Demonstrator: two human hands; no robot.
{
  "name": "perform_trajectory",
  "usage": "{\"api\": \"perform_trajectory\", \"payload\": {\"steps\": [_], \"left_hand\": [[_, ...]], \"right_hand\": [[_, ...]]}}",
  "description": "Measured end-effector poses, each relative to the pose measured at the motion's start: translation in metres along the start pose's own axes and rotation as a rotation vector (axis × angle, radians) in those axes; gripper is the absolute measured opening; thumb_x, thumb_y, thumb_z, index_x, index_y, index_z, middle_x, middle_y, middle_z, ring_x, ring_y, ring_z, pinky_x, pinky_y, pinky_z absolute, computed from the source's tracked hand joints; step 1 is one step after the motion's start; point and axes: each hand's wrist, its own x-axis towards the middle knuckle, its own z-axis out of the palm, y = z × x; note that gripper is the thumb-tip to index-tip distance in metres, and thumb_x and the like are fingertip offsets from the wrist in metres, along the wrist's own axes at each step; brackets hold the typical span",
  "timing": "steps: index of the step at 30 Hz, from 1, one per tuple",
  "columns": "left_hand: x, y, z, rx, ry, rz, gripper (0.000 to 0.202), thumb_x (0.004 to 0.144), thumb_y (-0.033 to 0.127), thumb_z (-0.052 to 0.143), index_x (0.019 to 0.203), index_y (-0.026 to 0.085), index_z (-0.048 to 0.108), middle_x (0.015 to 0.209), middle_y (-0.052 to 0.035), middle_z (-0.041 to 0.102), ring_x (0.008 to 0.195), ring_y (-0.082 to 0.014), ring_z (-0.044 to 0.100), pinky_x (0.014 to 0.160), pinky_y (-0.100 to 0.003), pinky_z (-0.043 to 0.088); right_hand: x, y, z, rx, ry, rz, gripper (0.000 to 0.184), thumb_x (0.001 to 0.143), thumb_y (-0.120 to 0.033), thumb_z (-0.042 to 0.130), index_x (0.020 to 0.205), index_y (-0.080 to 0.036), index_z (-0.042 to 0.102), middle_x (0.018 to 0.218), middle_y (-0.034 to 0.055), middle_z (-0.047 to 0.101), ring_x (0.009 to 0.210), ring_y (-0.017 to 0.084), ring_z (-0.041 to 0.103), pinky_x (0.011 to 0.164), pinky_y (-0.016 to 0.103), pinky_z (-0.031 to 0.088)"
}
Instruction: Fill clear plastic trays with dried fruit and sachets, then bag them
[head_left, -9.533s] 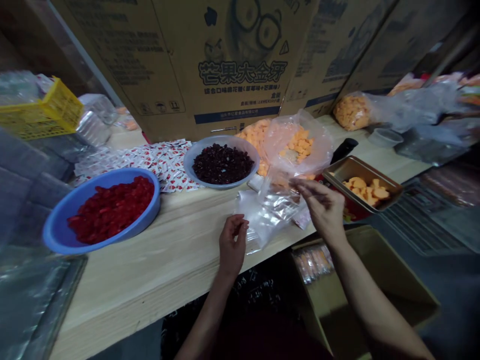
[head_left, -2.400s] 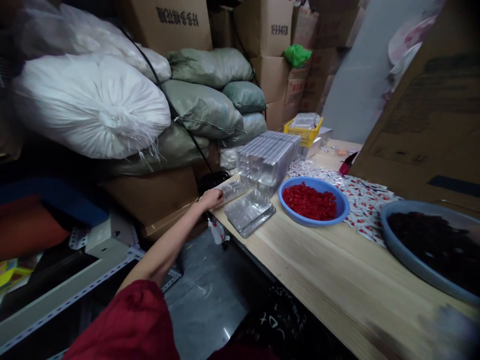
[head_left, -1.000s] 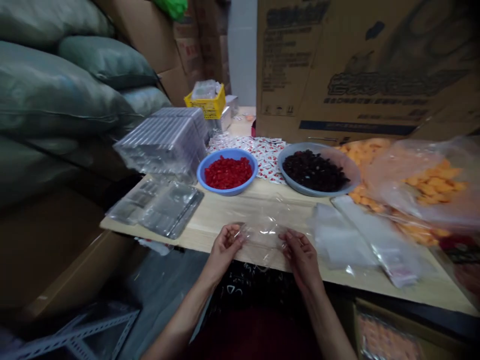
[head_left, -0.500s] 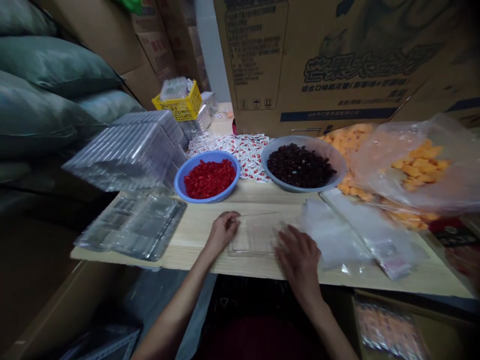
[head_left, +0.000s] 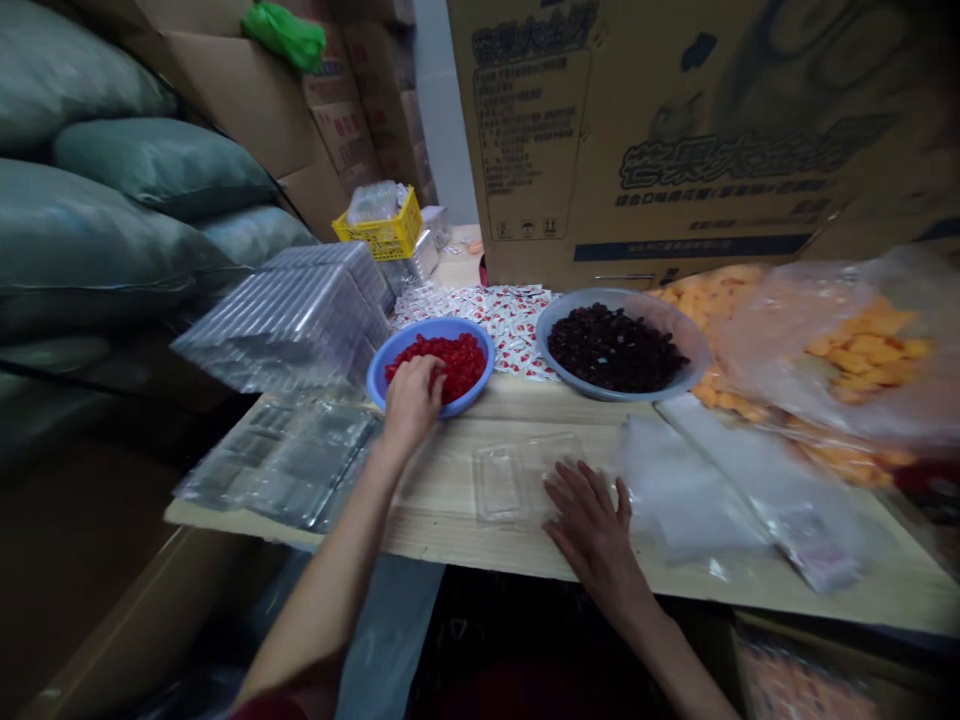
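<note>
Head view. Dipping left hand (head_left: 412,398) into blue bowl (head_left: 439,323) of red pieces (head_left: 459,360), fingers curled down among them; pinching any or not, cannot tell. Resting right hand (head_left: 592,515) flat, fingers spread, in front and to right of bowl, touching right end of clear tray (head_left: 514,482). Lying just in front of bowl, long axis left-right, nearer right hand than left.
</note>
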Motion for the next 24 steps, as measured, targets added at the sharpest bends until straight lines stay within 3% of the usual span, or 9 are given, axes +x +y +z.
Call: {"api": "perform_trajectory", "payload": {"steps": [2, 4, 8, 10, 13, 17, 21, 24], "left_hand": [[0.038, -0.014, 0.007, 0.019, -0.147, 0.021, 0.019, 0.087, 0.021, 0.056, 0.103, 0.017, 0.066, 0.111, -0.0119, 0.07, 0.106, -0.0269, 0.063, 0.096, -0.036, 0.045], [0.062, -0.022, 0.02, 0.011, -0.246, 0.056, 0.011, 0.078, 0.017, 0.063, 0.089, 0.017, 0.068, 0.093, -0.0105, 0.073, 0.09, -0.0265, 0.067, 0.084, -0.033, 0.048], [0.069, -0.032, 0.034, 0.007, -0.315, 0.09, 0.01, 0.073, 0.015, 0.062, 0.081, 0.018, 0.067, 0.082, -0.0077, 0.073, 0.078, -0.024, 0.067, 0.073, -0.03, 0.048], [0.063, -0.038, 0.034, -0.017, -0.322, 0.094, 0.013, 0.075, 0.019, 0.06, 0.086, 0.019, 0.068, 0.084, -0.0058, 0.073, 0.079, -0.0221, 0.068, 0.073, -0.029, 0.048], [0.056, -0.047, 0.032, -0.074, -0.311, 0.088, 0.016, 0.083, 0.03, 0.055, 0.087, 0.021, 0.067, 0.085, -0.0034, 0.074, 0.08, -0.0198, 0.068, 0.073, -0.028, 0.049], [0.051, -0.051, 0.035, -0.225, -0.084, 0.078, 0.022, 0.084, 0.042, 0.056, 0.085, 0.022, 0.065, 0.091, -0.0042, 0.073, 0.086, -0.0208, 0.066, 0.081, -0.031, 0.049], [0.05, -0.053, 0.036, -0.347, 0.081, 0.016, 0.023, 0.084, 0.041, 0.058, 0.09, 0.021, 0.067, 0.087, -0.0024, 0.072, 0.079, -0.0186, 0.064, 0.079, -0.03, 0.048], [0.044, -0.048, 0.031, -0.464, 0.247, -0.01, 0.024, 0.086, 0.039, 0.059, 0.094, 0.019, 0.069, 0.089, -0.0028, 0.072, 0.08, -0.017, 0.064, 0.08, -0.028, 0.048]], "right_hand": [[0.012, 0.009, -0.02, 0.058, 0.044, 0.038, 0.03, 0.099, -0.03, 0.053, 0.127, -0.028, 0.062, 0.142, 0.0066, 0.058, 0.141, 0.031, 0.041, 0.118, 0.06, 0.014], [0.028, 0.026, -0.045, 0.119, 0.115, 0.099, 0.024, 0.098, -0.031, 0.054, 0.118, -0.027, 0.067, 0.127, 0.0064, 0.068, 0.13, 0.029, 0.053, 0.117, 0.059, 0.02], [0.081, 0.082, -0.093, 0.212, 0.305, 0.276, 0.022, 0.097, -0.033, 0.056, 0.108, -0.022, 0.07, 0.106, 0.0067, 0.075, 0.098, 0.024, 0.07, 0.098, 0.045, 0.048], [0.116, 0.113, -0.102, 0.129, 0.266, 0.358, 0.022, 0.096, -0.03, 0.057, 0.106, -0.018, 0.071, 0.105, 0.0086, 0.075, 0.093, 0.023, 0.07, 0.087, 0.037, 0.053], [0.171, 0.152, -0.087, -0.046, 0.023, 0.457, 0.017, 0.091, -0.017, 0.059, 0.1, -0.014, 0.073, 0.1, 0.0099, 0.075, 0.092, 0.021, 0.07, 0.085, 0.032, 0.052], [0.225, 0.177, -0.042, -0.117, -0.087, 0.534, 0.008, 0.081, -0.009, 0.068, 0.086, -0.013, 0.073, 0.091, 0.0118, 0.074, 0.092, 0.024, 0.068, 0.087, 0.034, 0.05], [0.248, 0.185, -0.018, -0.138, -0.138, 0.599, 0.013, 0.073, -0.001, 0.07, 0.081, -0.012, 0.069, 0.091, 0.0155, 0.072, 0.094, 0.025, 0.066, 0.087, 0.032, 0.049], [0.246, 0.189, -0.029, -0.106, -0.124, 0.595, 0.016, 0.076, -0.003, 0.066, 0.089, -0.012, 0.068, 0.096, 0.0139, 0.071, 0.093, 0.023, 0.066, 0.086, 0.032, 0.05]]}}
